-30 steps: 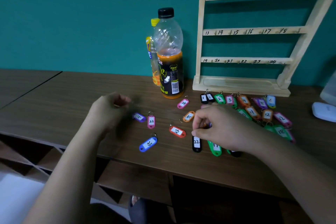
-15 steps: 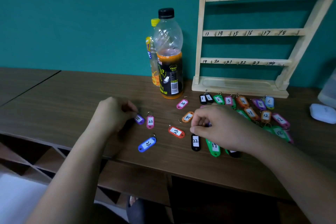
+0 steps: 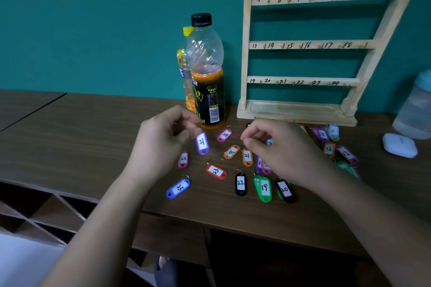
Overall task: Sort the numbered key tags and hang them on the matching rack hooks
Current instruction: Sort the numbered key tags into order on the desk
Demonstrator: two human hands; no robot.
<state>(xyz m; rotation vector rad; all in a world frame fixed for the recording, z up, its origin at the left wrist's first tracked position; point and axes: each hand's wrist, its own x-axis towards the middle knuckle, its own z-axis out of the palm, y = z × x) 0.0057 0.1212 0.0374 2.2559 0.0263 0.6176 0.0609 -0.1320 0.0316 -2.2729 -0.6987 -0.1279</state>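
1. The brown counter (image 3: 93, 137) runs along a teal wall.
2. The left hand (image 3: 161, 144) is raised a little. Its thumb and forefinger pinch the top of the purple tag 21 (image 3: 202, 143), which dangles from those fingers above the counter.
3. Below that hand, the pink tag 22 (image 3: 183, 159) and the blue tag 23 (image 3: 178, 188) lie flat, a little apart.
4. Behind stand a black-capped bottle (image 3: 206, 72), partly full of orange drink, and a yellow-capped bottle (image 3: 185, 70) touching its left side.
5. In the middle lie the red tag 23 (image 3: 216, 171), the pink tag 24 (image 3: 224, 135) and the orange tag 24 (image 3: 231, 152).
6. The right hand (image 3: 284, 154) has its fingers curled, thumb and forefinger pinched at the ring end of the orange tag 21 (image 3: 247, 157). I cannot tell if that tag is off the wood.
7. Near the front edge lie the black tag 22 (image 3: 240, 184), the green tag 19 (image 3: 264, 188) and the black tag 20 (image 3: 285, 190).
8. The wooden rack (image 3: 303, 45), numbered in rows, leans at the back right, with more tags strewn before its base.
9. Far right lie a white pad (image 3: 400, 145) and a cloudy jar (image 3: 417, 109).
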